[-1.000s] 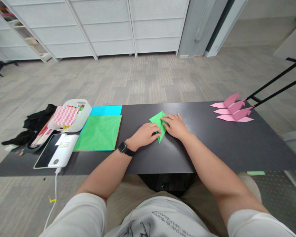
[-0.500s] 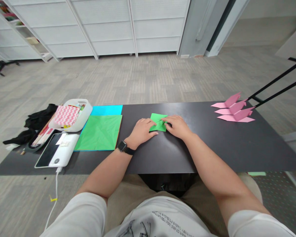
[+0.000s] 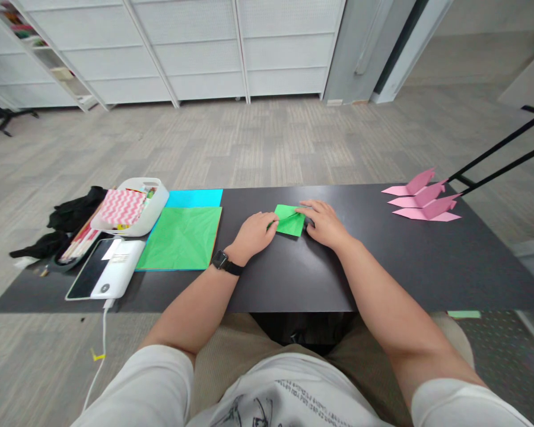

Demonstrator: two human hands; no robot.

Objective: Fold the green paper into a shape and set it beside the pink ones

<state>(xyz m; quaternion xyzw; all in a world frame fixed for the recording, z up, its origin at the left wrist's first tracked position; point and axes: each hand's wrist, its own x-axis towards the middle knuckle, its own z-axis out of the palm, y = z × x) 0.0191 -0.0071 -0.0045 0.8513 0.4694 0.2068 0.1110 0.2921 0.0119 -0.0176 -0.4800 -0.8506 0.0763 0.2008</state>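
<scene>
A small folded piece of green paper point(image 3: 290, 223) lies on the dark table between my hands, with a crease or flap edge across its upper part. My left hand point(image 3: 257, 232) pinches its left edge between thumb and fingers. On the other side, my right hand point(image 3: 324, 224) has its fingers apart, the fingertips touching the paper's upper right corner and the thumb beside its right edge. To the left lies a stack of larger square paper, a green sheet point(image 3: 181, 238) on top and a blue sheet point(image 3: 196, 197) showing behind it.
Three folded pink paper birds point(image 3: 427, 207) stand at the table's point(image 3: 396, 267) right end. At the left are a white basket point(image 3: 153, 213), a phone point(image 3: 86, 270) beside a white power bank point(image 3: 121, 270) with a cable, a pencil tray point(image 3: 78, 246) and black cloth point(image 3: 78, 210).
My left thumb has drawn in against the fingers at the paper's left edge. The right fingers have lifted and spread slightly, and the paper shows a raised fold. The view has shifted slightly.
</scene>
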